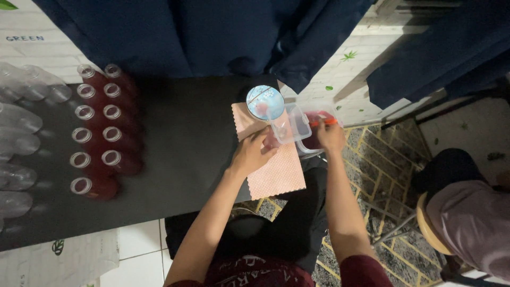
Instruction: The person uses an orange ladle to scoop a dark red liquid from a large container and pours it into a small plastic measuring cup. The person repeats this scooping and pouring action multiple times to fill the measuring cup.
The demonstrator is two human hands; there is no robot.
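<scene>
My left hand point(254, 152) rests on a pink cloth point(276, 170) and steadies a small bottle of red liquid point(270, 139) at the table's right edge. A clear plastic measuring cup point(291, 125) is tipped over that bottle. My right hand point(330, 136) grips an orange-handled tool point(324, 121) at a clear container of red liquid point(317, 135) just off the table edge. A round light-blue lid point(265, 102) lies on the cloth behind the cup.
Two rows of open bottles filled with red liquid point(98, 133) stand on the black table point(186, 138). Empty clear bottles point(18, 133) lie at the far left. A dark blue curtain point(212, 32) hangs behind. Another person point(467, 212) sits at the right.
</scene>
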